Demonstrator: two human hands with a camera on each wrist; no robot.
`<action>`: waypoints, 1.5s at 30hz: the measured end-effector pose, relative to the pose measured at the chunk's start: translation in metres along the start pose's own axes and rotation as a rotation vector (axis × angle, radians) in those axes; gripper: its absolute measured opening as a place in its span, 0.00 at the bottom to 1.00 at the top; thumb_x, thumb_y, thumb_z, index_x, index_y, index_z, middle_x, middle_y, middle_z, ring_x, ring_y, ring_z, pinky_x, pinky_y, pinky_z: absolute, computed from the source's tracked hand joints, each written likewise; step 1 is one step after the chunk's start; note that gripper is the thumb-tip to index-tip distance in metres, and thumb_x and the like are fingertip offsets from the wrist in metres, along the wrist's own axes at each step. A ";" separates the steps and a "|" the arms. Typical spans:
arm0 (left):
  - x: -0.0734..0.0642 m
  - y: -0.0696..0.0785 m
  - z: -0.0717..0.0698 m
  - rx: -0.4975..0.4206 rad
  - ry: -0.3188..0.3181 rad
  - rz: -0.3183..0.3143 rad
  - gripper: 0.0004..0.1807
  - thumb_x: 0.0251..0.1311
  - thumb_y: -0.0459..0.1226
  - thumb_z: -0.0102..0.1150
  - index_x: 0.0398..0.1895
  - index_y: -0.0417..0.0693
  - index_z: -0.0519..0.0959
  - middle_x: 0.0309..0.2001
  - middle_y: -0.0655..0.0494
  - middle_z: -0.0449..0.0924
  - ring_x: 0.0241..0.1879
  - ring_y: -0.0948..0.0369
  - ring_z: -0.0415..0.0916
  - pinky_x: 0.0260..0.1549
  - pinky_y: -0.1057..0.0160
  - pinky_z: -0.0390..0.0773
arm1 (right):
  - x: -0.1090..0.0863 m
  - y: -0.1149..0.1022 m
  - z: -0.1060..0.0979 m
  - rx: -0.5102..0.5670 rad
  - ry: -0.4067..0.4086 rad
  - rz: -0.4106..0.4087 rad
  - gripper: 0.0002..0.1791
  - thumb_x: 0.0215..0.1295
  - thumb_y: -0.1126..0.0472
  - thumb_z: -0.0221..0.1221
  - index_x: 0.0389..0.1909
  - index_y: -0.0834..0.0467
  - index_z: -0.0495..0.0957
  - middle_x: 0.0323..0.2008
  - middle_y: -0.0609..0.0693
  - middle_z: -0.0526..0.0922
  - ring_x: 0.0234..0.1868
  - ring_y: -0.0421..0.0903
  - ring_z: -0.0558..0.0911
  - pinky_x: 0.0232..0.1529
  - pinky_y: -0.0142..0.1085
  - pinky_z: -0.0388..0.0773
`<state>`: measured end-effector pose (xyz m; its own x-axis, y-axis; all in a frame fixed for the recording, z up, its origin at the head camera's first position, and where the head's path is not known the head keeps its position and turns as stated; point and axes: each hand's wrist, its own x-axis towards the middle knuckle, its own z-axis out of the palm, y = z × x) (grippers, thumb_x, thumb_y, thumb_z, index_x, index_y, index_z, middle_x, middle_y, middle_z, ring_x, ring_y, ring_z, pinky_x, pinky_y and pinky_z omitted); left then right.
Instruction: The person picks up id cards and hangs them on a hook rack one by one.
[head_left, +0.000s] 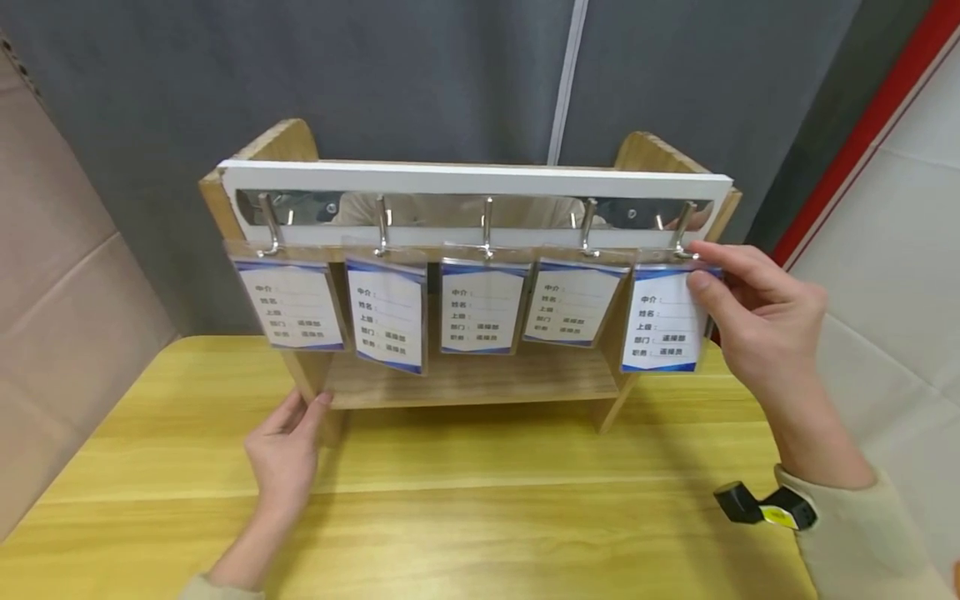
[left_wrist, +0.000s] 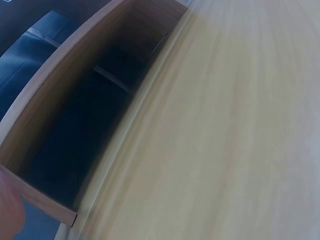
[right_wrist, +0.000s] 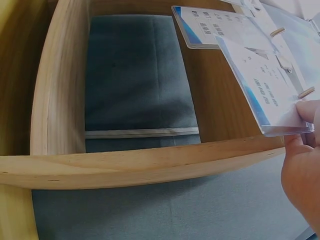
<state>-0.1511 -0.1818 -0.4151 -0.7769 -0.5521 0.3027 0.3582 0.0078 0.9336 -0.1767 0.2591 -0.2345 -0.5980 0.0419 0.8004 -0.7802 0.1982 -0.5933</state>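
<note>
My right hand (head_left: 765, 325) pinches the upper right edge of a clear badge holder (head_left: 663, 321) with a printed white and blue card in it. This holder hangs at the rightmost metal hook (head_left: 682, 229). In the right wrist view, the thumb and fingers (right_wrist: 302, 117) are on the holder's corner. Lower down on the left, my left hand (head_left: 285, 454) grips the side panel of a small wooden shelf (head_left: 472, 383) near its foot, thumb in front. The left wrist view shows only a blurred bit of that hand (left_wrist: 10, 210) beside the panel.
Several similar badge holders (head_left: 482, 308) hang on the other hooks of the mirrored strip (head_left: 450, 210) along the shelf's white front board (head_left: 480, 179). The shelf stands on a yellow wood-grain table (head_left: 480, 517). Behind it is a grey curtain (head_left: 435, 83); pale walls flank both sides.
</note>
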 end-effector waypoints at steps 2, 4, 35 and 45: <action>0.000 0.000 0.001 -0.007 -0.004 -0.001 0.19 0.62 0.24 0.69 0.56 0.31 0.80 0.51 0.41 0.80 0.45 0.72 0.84 0.47 0.67 0.85 | 0.001 0.001 0.000 -0.002 0.003 -0.004 0.15 0.65 0.80 0.61 0.52 0.73 0.83 0.46 0.52 0.88 0.36 0.44 0.81 0.38 0.18 0.84; 0.000 0.000 0.001 -0.009 -0.008 -0.001 0.19 0.62 0.24 0.69 0.56 0.31 0.80 0.51 0.40 0.80 0.45 0.72 0.84 0.47 0.67 0.85 | 0.001 0.002 -0.001 0.000 0.004 -0.008 0.15 0.65 0.80 0.61 0.52 0.74 0.83 0.46 0.51 0.88 0.36 0.43 0.80 0.38 0.18 0.83; -0.002 0.008 -0.011 0.080 -0.023 -0.003 0.19 0.61 0.26 0.71 0.56 0.34 0.82 0.50 0.54 0.85 0.44 0.72 0.85 0.45 0.69 0.85 | -0.022 0.021 -0.012 0.150 0.101 0.047 0.24 0.64 0.83 0.58 0.62 0.71 0.76 0.43 0.55 0.86 0.42 0.45 0.84 0.46 0.21 0.85; -0.009 0.018 -0.024 0.143 -0.073 0.082 0.19 0.60 0.21 0.68 0.55 0.31 0.82 0.47 0.62 0.87 0.43 0.70 0.86 0.47 0.70 0.84 | -0.053 0.029 -0.034 0.226 -0.048 0.129 0.26 0.66 0.86 0.51 0.66 0.75 0.70 0.48 0.57 0.87 0.43 0.46 0.87 0.46 0.26 0.88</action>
<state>-0.1255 -0.1966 -0.4056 -0.7856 -0.4829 0.3868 0.3484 0.1715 0.9215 -0.1611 0.2962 -0.2910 -0.6991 0.0053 0.7151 -0.7149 -0.0300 -0.6986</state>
